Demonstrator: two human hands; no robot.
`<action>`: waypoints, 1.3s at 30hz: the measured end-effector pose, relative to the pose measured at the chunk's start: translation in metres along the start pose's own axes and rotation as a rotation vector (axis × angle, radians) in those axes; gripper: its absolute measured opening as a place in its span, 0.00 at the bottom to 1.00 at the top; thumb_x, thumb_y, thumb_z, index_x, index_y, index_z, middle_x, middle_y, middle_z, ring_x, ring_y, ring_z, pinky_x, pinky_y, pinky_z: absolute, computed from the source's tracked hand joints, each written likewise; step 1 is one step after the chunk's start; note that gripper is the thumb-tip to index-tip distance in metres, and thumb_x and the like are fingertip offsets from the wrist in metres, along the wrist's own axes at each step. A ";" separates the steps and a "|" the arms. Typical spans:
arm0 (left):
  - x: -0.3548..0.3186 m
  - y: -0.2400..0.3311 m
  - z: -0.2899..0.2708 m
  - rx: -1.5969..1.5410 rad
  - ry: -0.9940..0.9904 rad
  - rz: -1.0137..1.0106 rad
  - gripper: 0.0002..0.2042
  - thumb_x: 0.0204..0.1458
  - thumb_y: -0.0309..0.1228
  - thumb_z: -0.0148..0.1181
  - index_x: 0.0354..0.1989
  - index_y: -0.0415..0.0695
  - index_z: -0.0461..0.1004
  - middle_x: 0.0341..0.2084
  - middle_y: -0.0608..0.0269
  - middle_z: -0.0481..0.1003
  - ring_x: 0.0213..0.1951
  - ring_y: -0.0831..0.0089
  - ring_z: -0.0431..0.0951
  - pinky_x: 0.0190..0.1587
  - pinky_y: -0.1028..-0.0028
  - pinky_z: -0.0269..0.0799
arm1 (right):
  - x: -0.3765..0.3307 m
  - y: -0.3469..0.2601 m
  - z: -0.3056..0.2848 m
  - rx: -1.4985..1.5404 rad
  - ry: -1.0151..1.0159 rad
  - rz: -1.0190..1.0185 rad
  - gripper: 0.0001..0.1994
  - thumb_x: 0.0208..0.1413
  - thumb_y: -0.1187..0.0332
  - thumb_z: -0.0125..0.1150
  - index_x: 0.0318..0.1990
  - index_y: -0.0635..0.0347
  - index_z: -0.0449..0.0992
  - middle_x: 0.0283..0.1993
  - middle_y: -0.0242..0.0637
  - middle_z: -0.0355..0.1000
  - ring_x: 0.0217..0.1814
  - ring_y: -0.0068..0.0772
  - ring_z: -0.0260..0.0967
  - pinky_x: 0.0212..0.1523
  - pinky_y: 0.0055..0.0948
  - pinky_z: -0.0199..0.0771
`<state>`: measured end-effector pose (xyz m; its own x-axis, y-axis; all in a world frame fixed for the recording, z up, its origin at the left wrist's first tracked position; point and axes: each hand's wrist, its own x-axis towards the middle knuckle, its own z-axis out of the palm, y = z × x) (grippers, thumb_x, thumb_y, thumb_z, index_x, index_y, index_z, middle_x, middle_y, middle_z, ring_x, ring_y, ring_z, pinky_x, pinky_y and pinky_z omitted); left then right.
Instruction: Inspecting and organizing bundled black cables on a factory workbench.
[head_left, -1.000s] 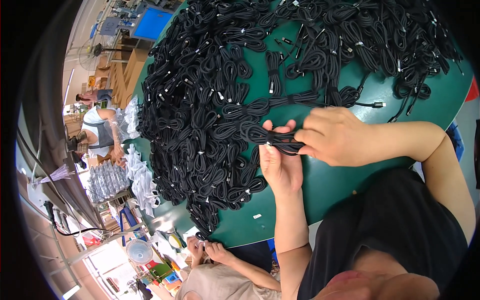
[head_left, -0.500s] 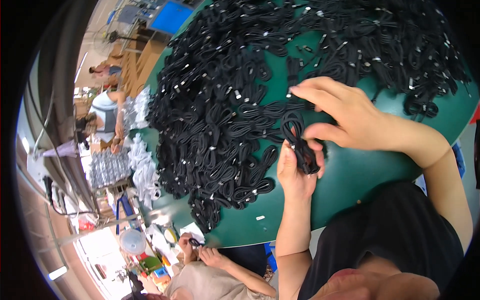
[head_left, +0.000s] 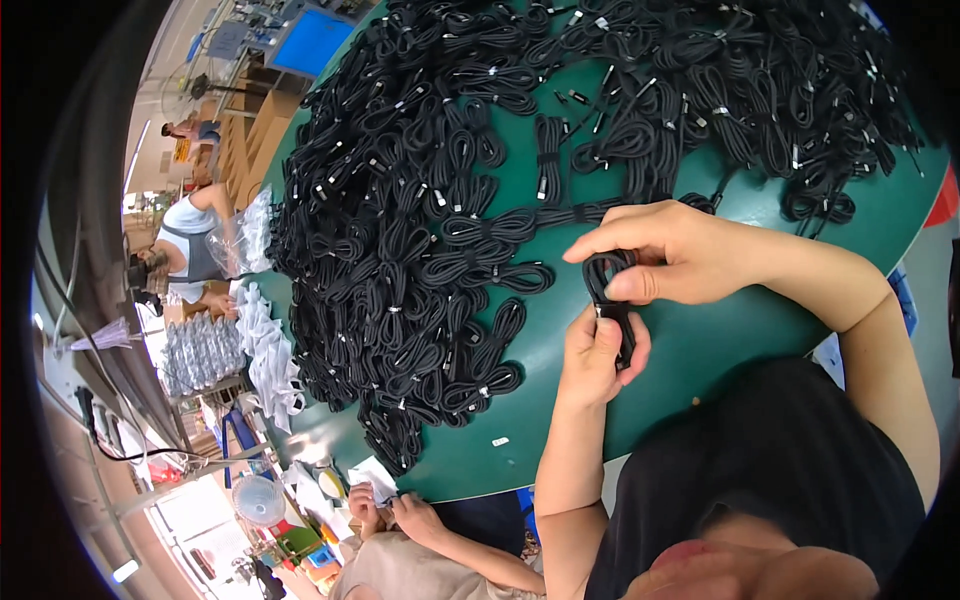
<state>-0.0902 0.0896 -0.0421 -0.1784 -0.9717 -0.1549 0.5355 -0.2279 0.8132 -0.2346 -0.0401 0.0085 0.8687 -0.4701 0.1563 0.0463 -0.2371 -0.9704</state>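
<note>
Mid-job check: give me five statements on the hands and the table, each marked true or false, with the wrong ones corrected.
1. The left hand holds a black cable bundle. True.
2. The right hand hangs below the table. False: it is raised over the tabletop, its thumb at the bundle's upper loop.
3. The tabletop is green. True.
4. The heaped cables are white. False: they are black, with some pale or metallic tips.
5. The small white piece lies on top of the heaped cables. False: it lies on bare tabletop, apart from them.
</note>
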 end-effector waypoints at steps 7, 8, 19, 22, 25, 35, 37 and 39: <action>0.004 0.003 0.005 -0.009 0.037 0.032 0.28 0.52 0.49 0.52 0.49 0.34 0.61 0.25 0.54 0.70 0.14 0.83 0.60 0.14 0.86 0.52 | -0.009 0.007 -0.002 0.438 0.157 0.103 0.11 0.57 0.70 0.51 0.46 0.64 0.67 0.34 0.29 0.66 0.36 0.16 0.62 0.35 0.20 0.67; 0.004 0.001 0.006 -0.058 -0.011 -0.007 0.27 0.53 0.47 0.52 0.49 0.34 0.61 0.25 0.55 0.70 0.14 0.83 0.59 0.15 0.86 0.52 | -0.010 0.001 -0.003 0.359 0.117 0.157 0.11 0.57 0.69 0.50 0.46 0.64 0.67 0.33 0.30 0.66 0.35 0.17 0.62 0.34 0.21 0.67; -0.001 -0.010 0.041 0.141 -0.063 -0.158 0.16 0.55 0.36 0.50 0.43 0.35 0.60 0.23 0.56 0.69 0.13 0.81 0.60 0.14 0.84 0.54 | -0.023 0.003 0.007 -0.218 0.410 -0.121 0.15 0.57 0.67 0.47 0.19 0.64 0.63 0.16 0.40 0.61 0.16 0.40 0.60 0.18 0.34 0.61; 0.000 0.003 0.029 0.100 0.075 -0.027 0.17 0.54 0.37 0.53 0.43 0.35 0.64 0.16 0.59 0.67 0.11 0.81 0.59 0.11 0.83 0.51 | -0.012 0.007 -0.013 -0.355 0.393 -0.252 0.16 0.57 0.58 0.48 0.27 0.63 0.70 0.24 0.43 0.65 0.25 0.43 0.64 0.28 0.37 0.66; 0.008 0.031 -0.004 -0.562 0.210 0.495 0.35 0.47 0.46 0.58 0.58 0.36 0.52 0.41 0.50 0.70 0.29 0.73 0.73 0.28 0.78 0.71 | 0.006 0.009 -0.043 -1.175 0.534 -0.365 0.12 0.51 0.58 0.54 0.30 0.58 0.74 0.29 0.36 0.69 0.38 0.36 0.65 0.39 0.31 0.63; 0.018 -0.001 -0.008 -0.161 0.042 0.212 0.29 0.51 0.42 0.55 0.59 0.42 0.57 0.56 0.54 0.60 0.41 0.69 0.70 0.42 0.72 0.67 | 0.008 0.003 -0.009 -0.931 0.439 -0.389 0.12 0.44 0.64 0.61 0.32 0.62 0.71 0.32 0.40 0.64 0.35 0.39 0.62 0.37 0.33 0.64; 0.023 0.009 0.013 -0.213 0.159 0.369 0.31 0.50 0.41 0.57 0.60 0.44 0.54 0.59 0.55 0.55 0.50 0.67 0.67 0.47 0.69 0.66 | -0.010 -0.016 0.009 -0.824 0.257 -0.286 0.15 0.46 0.61 0.60 0.38 0.61 0.70 0.35 0.40 0.62 0.32 0.41 0.65 0.33 0.35 0.68; 0.019 0.009 0.003 -0.200 0.187 0.436 0.27 0.50 0.36 0.58 0.58 0.45 0.58 0.57 0.55 0.58 0.51 0.68 0.66 0.45 0.72 0.68 | -0.019 -0.026 0.012 -0.710 0.068 -0.150 0.17 0.48 0.58 0.59 0.38 0.62 0.68 0.34 0.39 0.61 0.29 0.40 0.69 0.24 0.35 0.71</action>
<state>-0.0913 0.0696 -0.0357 0.2376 -0.9693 0.0627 0.6778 0.2117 0.7041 -0.2462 -0.0143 0.0286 0.8446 -0.4352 0.3117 -0.1888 -0.7870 -0.5873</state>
